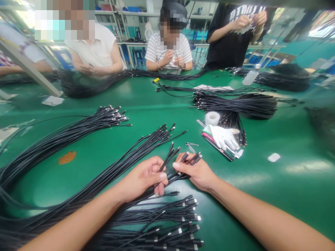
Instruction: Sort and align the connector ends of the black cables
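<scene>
My left hand (145, 176) is closed around a small bunch of black cables (170, 153) whose plug ends stick up and away from me. Right beside it, my right hand (197, 172) pinches several of the same cable ends (192, 158) between thumb and fingers. Both hands hover low over the green table (146, 104). Under my wrists lies a flat row of black cables with metal plugs (183, 223). More long cable bundles fan out to the left (104, 120) and centre (154, 136).
A tape roll (211, 118), a white glove (225, 136) and a flat tool lie right of centre. Another cable bundle (240, 104) sits behind them. Three people across the table handle cables. A white tag (274, 157) lies at right, an orange patch (67, 157) at left.
</scene>
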Demonstrator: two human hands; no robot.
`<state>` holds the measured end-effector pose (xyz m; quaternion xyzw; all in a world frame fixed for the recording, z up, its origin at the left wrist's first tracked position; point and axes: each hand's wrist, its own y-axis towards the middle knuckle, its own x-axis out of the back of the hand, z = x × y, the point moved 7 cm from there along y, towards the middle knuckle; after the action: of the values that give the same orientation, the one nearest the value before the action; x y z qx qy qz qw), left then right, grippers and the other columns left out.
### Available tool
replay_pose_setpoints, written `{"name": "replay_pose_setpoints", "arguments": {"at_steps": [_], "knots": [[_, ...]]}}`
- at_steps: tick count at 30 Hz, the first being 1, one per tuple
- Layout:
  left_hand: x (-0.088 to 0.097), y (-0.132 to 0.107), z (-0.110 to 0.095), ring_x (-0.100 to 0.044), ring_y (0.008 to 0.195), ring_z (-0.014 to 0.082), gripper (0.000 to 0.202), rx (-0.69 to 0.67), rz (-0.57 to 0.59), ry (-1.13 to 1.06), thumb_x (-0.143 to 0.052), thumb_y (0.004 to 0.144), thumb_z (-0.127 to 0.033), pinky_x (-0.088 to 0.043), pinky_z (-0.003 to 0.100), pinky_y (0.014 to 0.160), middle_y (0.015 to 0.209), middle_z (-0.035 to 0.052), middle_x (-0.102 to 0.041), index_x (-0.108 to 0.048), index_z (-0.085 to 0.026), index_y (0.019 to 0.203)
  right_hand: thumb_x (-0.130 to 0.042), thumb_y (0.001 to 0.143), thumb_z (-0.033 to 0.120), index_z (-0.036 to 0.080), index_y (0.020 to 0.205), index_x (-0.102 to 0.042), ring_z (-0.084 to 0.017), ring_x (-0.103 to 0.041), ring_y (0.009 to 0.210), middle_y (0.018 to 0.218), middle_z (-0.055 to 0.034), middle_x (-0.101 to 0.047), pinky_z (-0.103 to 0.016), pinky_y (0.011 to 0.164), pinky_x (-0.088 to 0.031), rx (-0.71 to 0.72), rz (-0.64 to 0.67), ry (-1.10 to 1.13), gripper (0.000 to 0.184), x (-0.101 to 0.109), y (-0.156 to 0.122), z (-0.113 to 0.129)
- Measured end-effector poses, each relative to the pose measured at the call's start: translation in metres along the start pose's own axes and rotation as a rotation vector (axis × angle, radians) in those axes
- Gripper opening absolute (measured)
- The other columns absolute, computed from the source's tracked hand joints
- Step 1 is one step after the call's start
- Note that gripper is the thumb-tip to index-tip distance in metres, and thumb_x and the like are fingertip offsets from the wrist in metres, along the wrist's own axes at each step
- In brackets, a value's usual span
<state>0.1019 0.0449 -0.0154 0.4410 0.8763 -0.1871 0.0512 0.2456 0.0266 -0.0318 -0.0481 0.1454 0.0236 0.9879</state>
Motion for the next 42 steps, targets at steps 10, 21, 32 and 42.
{"name": "replay_pose_setpoints", "arguments": {"at_steps": [10, 21, 32, 42], "knots": [[0.0096, 0.0009, -0.0058, -0.055, 0.068, 0.01, 0.024, -0.07, -0.114, 0.115, -0.072, 0.086, -0.033, -0.047, 0.023, 0.067, 0.077, -0.0013, -0.061, -0.058, -0.015, 0.094, -0.08, 0.076, 0.038, 0.018, 0.055, -0.056, -0.013, -0.046, 0.062, 0.063, 0.0019, -0.054, -0.03, 0.063, -0.035, 0.077, 0.03, 0.035, 0.037, -0.0046, -0.0018, 0.0072], [0.0044, 0.0006, -0.0018, -0.05, 0.06, 0.0102, 0.033, 0.001, -0.129, 0.116, -0.071, 0.085, -0.045, -0.041, 0.023, 0.059, 0.068, -0.002, -0.057, -0.062, -0.014, 0.093, -0.084, 0.073, 0.041, 0.019, 0.081, -0.071, -0.015, -0.057, 0.069, 0.074, -0.0005, -0.067, -0.03, 0.068, -0.045, 0.019, 0.028, -0.005, 0.027, -0.0052, -0.0005, 0.0016], [0.0038, -0.0006, -0.0038, -0.045, 0.057, 0.0084, 0.032, -0.033, -0.187, 0.177, -0.079, 0.076, -0.037, -0.036, 0.02, 0.054, 0.065, -0.0051, -0.053, -0.055, -0.016, 0.082, -0.08, 0.077, 0.036, 0.019, 0.081, -0.076, -0.017, -0.062, 0.077, 0.081, -0.0028, -0.07, -0.033, 0.075, -0.049, 0.09, 0.055, -0.128, 0.018, -0.0044, -0.0013, 0.0086], [0.0064, 0.0003, -0.0008, -0.041, 0.056, 0.0075, 0.036, -0.042, -0.188, 0.191, -0.079, 0.075, -0.037, -0.03, 0.02, 0.053, 0.062, -0.0067, -0.048, -0.049, -0.018, 0.076, -0.08, 0.077, 0.038, 0.021, 0.081, -0.076, -0.017, -0.06, 0.076, 0.082, -0.0024, -0.069, -0.032, 0.072, -0.047, 0.076, 0.069, -0.186, 0.018, -0.0038, -0.001, 0.008]]}}
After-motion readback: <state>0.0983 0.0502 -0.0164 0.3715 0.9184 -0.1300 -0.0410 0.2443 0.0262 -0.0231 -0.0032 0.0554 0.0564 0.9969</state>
